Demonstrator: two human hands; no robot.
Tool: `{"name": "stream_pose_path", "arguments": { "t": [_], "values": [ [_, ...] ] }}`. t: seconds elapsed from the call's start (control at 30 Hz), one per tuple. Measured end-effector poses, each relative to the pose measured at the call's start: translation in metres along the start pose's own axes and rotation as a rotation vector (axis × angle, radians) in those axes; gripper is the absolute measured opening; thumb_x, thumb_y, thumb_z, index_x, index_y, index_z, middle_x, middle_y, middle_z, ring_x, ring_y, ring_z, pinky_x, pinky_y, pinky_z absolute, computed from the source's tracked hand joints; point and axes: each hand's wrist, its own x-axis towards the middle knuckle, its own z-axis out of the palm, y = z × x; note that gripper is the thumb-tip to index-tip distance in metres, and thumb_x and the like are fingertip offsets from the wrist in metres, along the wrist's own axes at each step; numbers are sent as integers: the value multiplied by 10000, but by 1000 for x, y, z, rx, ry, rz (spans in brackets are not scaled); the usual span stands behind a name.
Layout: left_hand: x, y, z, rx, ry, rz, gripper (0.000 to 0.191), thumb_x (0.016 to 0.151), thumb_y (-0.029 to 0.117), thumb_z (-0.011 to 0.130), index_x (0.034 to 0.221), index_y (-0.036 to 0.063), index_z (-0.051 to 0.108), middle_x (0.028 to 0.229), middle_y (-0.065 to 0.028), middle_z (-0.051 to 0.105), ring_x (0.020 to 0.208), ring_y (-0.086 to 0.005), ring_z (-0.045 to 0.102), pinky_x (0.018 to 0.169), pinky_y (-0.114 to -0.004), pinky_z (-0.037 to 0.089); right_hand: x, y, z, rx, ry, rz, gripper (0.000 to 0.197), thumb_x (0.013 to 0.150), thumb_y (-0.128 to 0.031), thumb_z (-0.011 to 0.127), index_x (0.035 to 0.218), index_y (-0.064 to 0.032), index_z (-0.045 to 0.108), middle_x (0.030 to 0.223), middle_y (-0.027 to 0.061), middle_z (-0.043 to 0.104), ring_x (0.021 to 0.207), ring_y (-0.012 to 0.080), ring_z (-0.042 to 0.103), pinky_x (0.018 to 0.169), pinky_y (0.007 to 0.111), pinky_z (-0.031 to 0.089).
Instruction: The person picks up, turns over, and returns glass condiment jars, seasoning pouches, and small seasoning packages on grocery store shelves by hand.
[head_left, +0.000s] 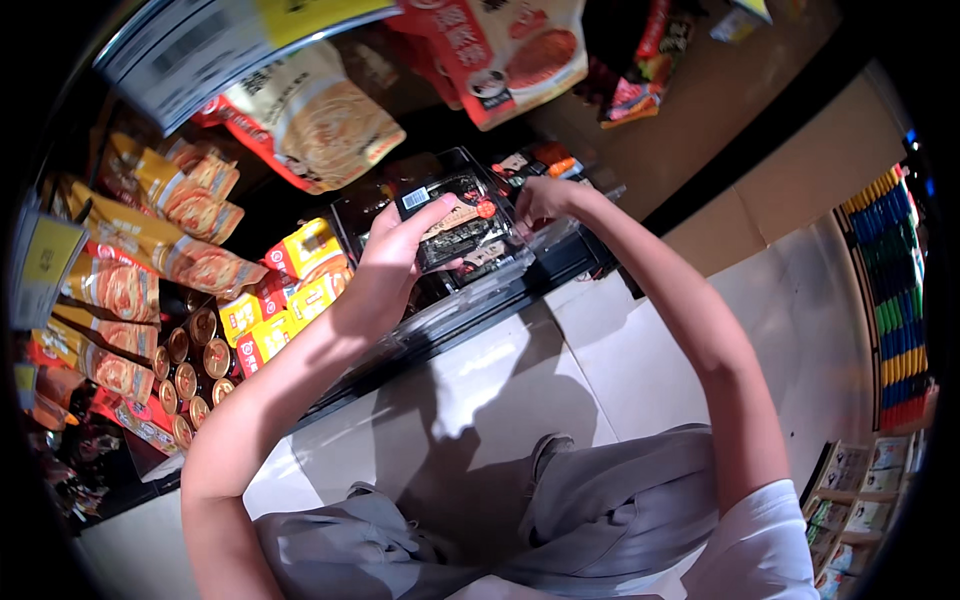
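My left hand (396, 238) grips a flat black package (454, 236) with a barcode label and a red round mark, its thumb lying across the front. The package is tilted over a clear plastic shelf bin (491, 279), where more dark packages (480, 259) lie beneath it. Just to the right, my right hand (546, 201) reaches down with curled fingers by the bin's clear wall. Its fingertips are partly hidden, so I cannot tell whether they hold anything. Beyond that hand sit small packs with orange and black printing (551, 160).
Yellow-and-red packets (289, 289) and gold-lidded jars (201, 352) stand left of the bin. Large food pouches (322, 124) and price tags (217, 49) hang overhead. A black shelf edge (450, 330) borders the tiled floor (480, 375). Another stocked rack (889, 300) is at far right.
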Motion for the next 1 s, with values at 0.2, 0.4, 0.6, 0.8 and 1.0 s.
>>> {"name": "stream_pose_path", "arguments": {
  "t": [0.2,0.4,0.6,0.8,1.0],
  "values": [
    [-18,0,-13,2,43,-28,251,853,206,565,1040,43,529,886,-36,621,733,-99,605,563,-229,479,20,10,2,-229,0,86,316,654,-295,774,742,-7,678,626,32,617,575,120,549,527,268,420],
    [-24,-6,-26,231,94,-75,365,874,275,535,1152,57,443,1045,-39,558,945,-102,546,806,-248,437,19,-3,4,-208,-25,109,145,643,-44,618,750,51,642,703,116,643,637,197,611,551,323,451],
    [-18,-14,-21,150,182,-123,379,900,336,483,1168,74,425,1034,-18,555,930,-77,539,794,-233,433,17,17,11,-195,30,-111,127,661,-64,609,705,55,606,645,85,622,619,203,586,616,316,448],
    [-17,-15,-24,27,116,-141,327,909,297,472,1155,85,436,1055,-26,561,960,-93,545,813,-252,441,-2,9,5,125,139,-113,67,681,-43,599,658,12,569,573,30,550,549,125,532,542,272,419],
    [-19,-12,-31,34,59,-132,302,901,228,477,1161,79,441,1105,-47,556,1012,-131,542,855,-299,445,-22,6,-22,171,123,-35,54,719,-15,601,703,-10,550,649,26,543,580,109,525,572,237,434]
  ]
}}
